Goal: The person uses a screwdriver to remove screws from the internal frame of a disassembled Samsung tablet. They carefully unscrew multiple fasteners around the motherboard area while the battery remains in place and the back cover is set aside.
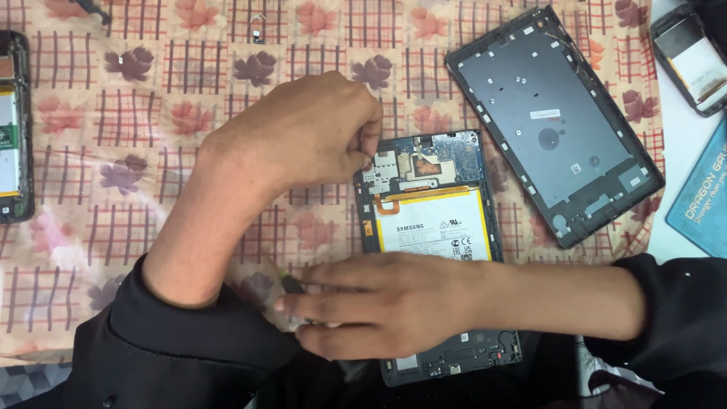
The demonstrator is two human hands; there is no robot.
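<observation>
My left hand [303,132] is closed into a loose fist at the upper left corner of the opened tablet [435,242], fingertips pinched against the edge of the circuit board [424,163]; whatever small part or tool they pinch is hidden, so I cannot tell what the grip contains. My right hand [379,303] crosses in from the right and lies flat over the lower half of the tablet, fingers extended and holding nothing, pressing the chassis down onto the patterned cloth [151,98]. The tablet lies face down near the cloth's middle, with its white battery [435,223] exposed between my 2 hands. The detached back cover [549,125] lies inside up, just beside the tablet to the upper right. Judged from this, the step in hand is work at the board's top corner (a fastener or connector, most likely). The next move calls for steady downward pressure from the right hand and a small, controlled lift from the left. 1 loose metal piece [257,30] lies well apart at the cloth's top.
</observation>
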